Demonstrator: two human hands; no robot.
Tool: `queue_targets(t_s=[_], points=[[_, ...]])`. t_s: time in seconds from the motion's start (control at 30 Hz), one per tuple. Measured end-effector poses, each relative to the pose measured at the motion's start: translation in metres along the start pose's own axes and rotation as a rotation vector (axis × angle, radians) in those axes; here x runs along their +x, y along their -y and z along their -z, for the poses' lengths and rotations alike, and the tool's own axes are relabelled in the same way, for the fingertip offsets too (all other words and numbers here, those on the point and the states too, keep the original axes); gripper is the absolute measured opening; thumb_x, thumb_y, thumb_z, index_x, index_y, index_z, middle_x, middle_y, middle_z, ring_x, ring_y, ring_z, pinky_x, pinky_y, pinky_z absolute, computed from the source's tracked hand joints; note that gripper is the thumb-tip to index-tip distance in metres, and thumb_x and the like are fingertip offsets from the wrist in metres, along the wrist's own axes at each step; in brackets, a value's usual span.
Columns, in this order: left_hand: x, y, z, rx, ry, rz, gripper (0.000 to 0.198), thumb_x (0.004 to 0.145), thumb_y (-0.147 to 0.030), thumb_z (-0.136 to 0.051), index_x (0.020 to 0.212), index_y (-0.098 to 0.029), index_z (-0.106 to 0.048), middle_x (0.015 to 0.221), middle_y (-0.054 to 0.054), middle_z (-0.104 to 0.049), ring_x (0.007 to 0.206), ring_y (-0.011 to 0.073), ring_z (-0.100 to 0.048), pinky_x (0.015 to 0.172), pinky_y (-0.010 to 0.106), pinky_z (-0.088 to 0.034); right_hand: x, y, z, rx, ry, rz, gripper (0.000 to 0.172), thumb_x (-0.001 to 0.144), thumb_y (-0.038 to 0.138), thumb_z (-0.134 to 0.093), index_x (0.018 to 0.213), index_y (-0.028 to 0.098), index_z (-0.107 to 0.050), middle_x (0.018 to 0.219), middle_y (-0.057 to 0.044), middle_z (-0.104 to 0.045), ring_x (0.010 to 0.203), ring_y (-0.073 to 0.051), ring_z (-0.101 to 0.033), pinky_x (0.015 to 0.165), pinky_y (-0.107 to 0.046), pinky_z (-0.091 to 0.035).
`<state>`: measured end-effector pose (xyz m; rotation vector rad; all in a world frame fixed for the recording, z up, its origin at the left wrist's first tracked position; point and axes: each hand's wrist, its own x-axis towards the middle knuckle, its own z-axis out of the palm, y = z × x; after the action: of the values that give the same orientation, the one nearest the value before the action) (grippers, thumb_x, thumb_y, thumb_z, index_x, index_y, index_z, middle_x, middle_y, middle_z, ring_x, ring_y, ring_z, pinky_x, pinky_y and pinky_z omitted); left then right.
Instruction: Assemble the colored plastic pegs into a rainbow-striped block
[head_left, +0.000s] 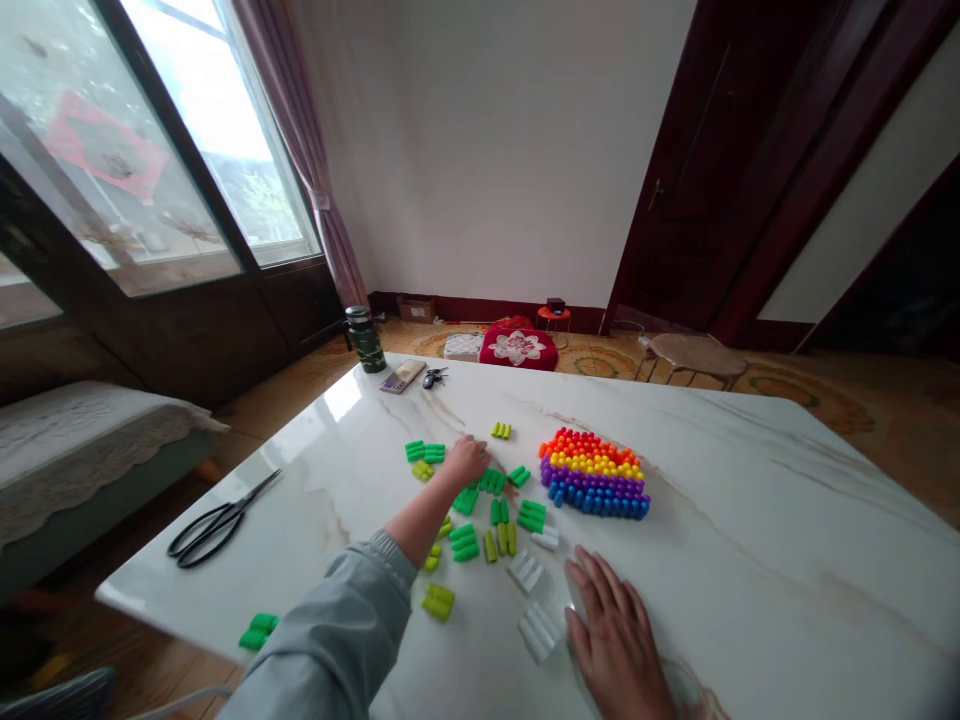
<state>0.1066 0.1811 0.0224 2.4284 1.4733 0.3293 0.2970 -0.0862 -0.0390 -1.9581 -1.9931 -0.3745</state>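
Right hand (615,630) resting open, palm down, on the near tabletop (750,480), the left hand (469,460), whose grip I cannot tell, should pinch lightly among the green pieces (492,482) left of the rainbow-striped cluster (596,475), without nudging others.

Left arm (367,605): stretched far forward, sleeved to just short of the wrist.
Left wrist (446,482): was bare.
Left hand (468,458): showed its back, fingers bent, tips unclear.
Right hand (616,632): lay nearer the body, palm down, fingers extended, thumb held apart.
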Motion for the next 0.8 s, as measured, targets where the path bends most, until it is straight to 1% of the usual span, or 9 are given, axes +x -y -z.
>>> queue_targets(t_s=[0.13,0.23,0.3,0.4,0.5,0.57,0.63,0.7,0.8], points=[[-0.051,-0.019,0.013,-0.14,-0.066,-0.103,0.036,0.085,-0.03,-0.055,0.118,-0.019,-0.062,0.12,0.007,-0.064,0.113,0.0209,-0.056,0.098,0.03,-0.044,0.001,0.002,0.002,0.038,-0.013,-0.004,0.046,0.087,0.033,-0.039,0.131,0.024,-0.049,0.144,-0.004,-0.043,0.132,-0.023,-0.037,0.106,-0.044,-0.027],[-0.103,-0.017,0.028,-0.198,-0.152,-0.117,0.037,0.087,-0.031,-0.052,0.122,-0.019,-0.06,0.123,0.007,-0.062,0.112,0.0192,-0.057,0.099,0.03,-0.044,0.002,0.0,0.0,0.057,-0.037,0.005,0.046,0.087,0.034,-0.036,0.13,0.021,-0.049,0.143,-0.007,-0.044,0.13,-0.024,-0.038,0.106,-0.043,-0.027],[-0.144,-0.006,0.035,-0.222,-0.239,-0.083,0.034,0.089,-0.029,-0.048,0.12,-0.019,-0.06,0.122,0.008,-0.062,0.112,0.0185,-0.057,0.099,0.031,-0.044,0.002,0.0,-0.001,0.07,-0.054,0.017,0.047,0.088,0.034,-0.035,0.129,0.019,-0.05,0.142,-0.008,-0.045,0.129,-0.024,-0.039,0.105,-0.043,-0.028],[-0.206,0.022,0.038,-0.274,-0.459,0.051,0.029,0.087,-0.024,-0.048,0.112,-0.023,-0.063,0.116,0.007,-0.064,0.106,0.0195,-0.06,0.097,0.034,-0.047,0.002,-0.001,-0.002,0.084,-0.077,0.028,0.047,0.088,0.034,-0.033,0.129,0.018,-0.05,0.139,-0.009,-0.048,0.128,-0.025,-0.04,0.104,-0.044,-0.03],[-0.261,0.054,0.036,-0.108,-0.652,0.267,0.032,0.087,-0.022,-0.045,0.114,-0.023,-0.061,0.123,0.009,-0.058,0.119,0.0235,-0.051,0.104,0.041,-0.041,0.002,0.0,-0.001,0.084,-0.093,0.036,0.046,0.089,0.034,-0.033,0.129,0.018,-0.05,0.138,-0.01,-0.049,0.127,-0.025,-0.041,0.102,-0.044,-0.031],[-0.289,0.072,0.032,-0.026,-0.704,0.358,0.035,0.087,-0.022,-0.043,0.119,-0.024,-0.058,0.13,0.009,-0.053,0.127,0.0241,-0.044,0.107,0.041,-0.038,0.002,0.0,-0.002,0.078,-0.098,0.043,0.046,0.089,0.033,-0.033,0.129,0.017,-0.051,0.138,-0.011,-0.049,0.127,-0.025,-0.041,0.102,-0.043,-0.031],[-0.309,0.088,0.025,0.024,-0.701,0.433,0.039,0.087,-0.024,-0.044,0.124,-0.024,-0.054,0.137,0.009,-0.046,0.133,0.0245,-0.036,0.11,0.042,-0.033,0.001,-0.001,-0.002,0.071,-0.099,0.046,0.046,0.089,0.033,-0.033,0.128,0.017,-0.051,0.138,-0.011,-0.049,0.127,-0.025,-0.041,0.101,-0.043,-0.032],[-0.318,0.1,0.016,0.028,-0.658,0.491,0.042,0.087,-0.028,-0.045,0.128,-0.022,-0.051,0.139,0.011,-0.043,0.134,0.0265,-0.033,0.111,0.044,-0.032,0.001,-0.001,-0.004,0.067,-0.099,0.046,0.045,0.089,0.032,-0.034,0.128,0.018,-0.051,0.138,-0.01,-0.049,0.127,-0.025,-0.041,0.102,-0.043,-0.031],[-0.309,0.106,0.0,0.005,-0.599,0.495,0.044,0.089,-0.035,-0.042,0.127,-0.017,-0.053,0.137,0.015,-0.045,0.133,0.0307,-0.034,0.109,0.049,-0.03,0.001,-0.002,-0.007,0.061,-0.1,0.046,0.045,0.09,0.033,-0.034,0.128,0.018,-0.051,0.138,-0.01,-0.049,0.127,-0.025,-0.041,0.102,-0.043,-0.031]])
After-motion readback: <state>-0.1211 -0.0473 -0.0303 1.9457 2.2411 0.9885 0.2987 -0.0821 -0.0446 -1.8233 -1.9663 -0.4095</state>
